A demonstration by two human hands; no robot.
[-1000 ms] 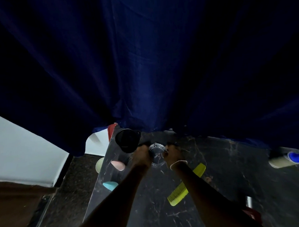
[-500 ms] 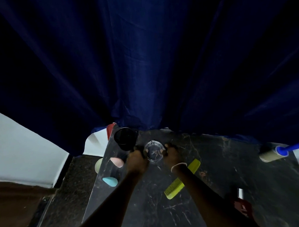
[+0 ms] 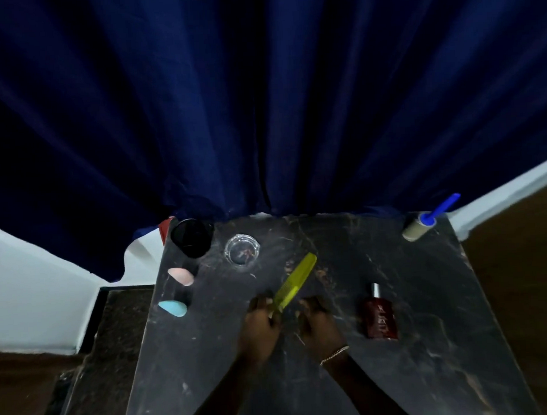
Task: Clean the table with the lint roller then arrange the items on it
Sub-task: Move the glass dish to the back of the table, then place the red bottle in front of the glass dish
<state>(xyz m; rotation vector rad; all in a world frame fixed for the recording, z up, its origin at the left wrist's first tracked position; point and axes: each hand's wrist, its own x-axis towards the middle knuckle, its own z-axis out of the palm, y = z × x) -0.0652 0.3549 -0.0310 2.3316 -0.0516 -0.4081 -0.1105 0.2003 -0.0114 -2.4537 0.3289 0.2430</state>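
Note:
On the dark marble table [image 3: 426,294], a yellow-green comb [image 3: 295,277] lies slanted at the middle. My left hand [image 3: 258,327] has its fingers closed on the comb's near end. My right hand [image 3: 318,326] is just right of that end with curled fingers; I cannot tell whether it touches the comb. The lint roller [image 3: 420,227], with a blue handle, lies at the far right corner. A glass ashtray [image 3: 242,249] stands free at the far left, beside a black cup [image 3: 192,237].
A pink sponge [image 3: 181,275] and a blue sponge [image 3: 173,308] lie along the left edge. A dark red perfume bottle [image 3: 379,317] lies to the right of my hands. A dark blue curtain [image 3: 262,113] hangs behind the table.
Both hands let go of the glass ashtray and pulled back toward me to the comb's near end. The camera view shifted, and the whole table now shows.

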